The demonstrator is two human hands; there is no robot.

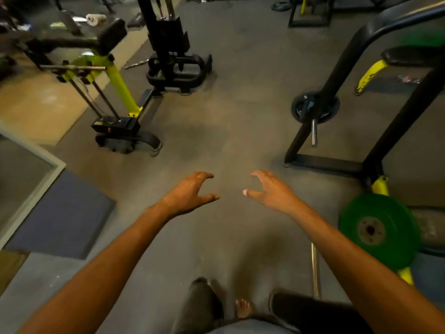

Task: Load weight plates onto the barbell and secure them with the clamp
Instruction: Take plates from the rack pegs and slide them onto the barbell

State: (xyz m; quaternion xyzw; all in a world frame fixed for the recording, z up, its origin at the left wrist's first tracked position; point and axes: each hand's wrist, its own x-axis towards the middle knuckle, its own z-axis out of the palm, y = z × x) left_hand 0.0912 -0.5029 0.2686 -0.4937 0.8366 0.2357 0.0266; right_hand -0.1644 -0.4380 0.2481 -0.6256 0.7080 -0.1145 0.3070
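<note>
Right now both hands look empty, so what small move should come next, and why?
Probably turn right and reach for the green plate. Both the left hand and right hand are open over bare floor, holding nothing, and that plate is the nearest one, low on the right.

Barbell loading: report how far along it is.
Done: a green plate sits on the bar at lower right. In hand: nothing; left hand and right hand are open and empty. Left: no clamp in sight; a black plate hangs on the rack.
</note>
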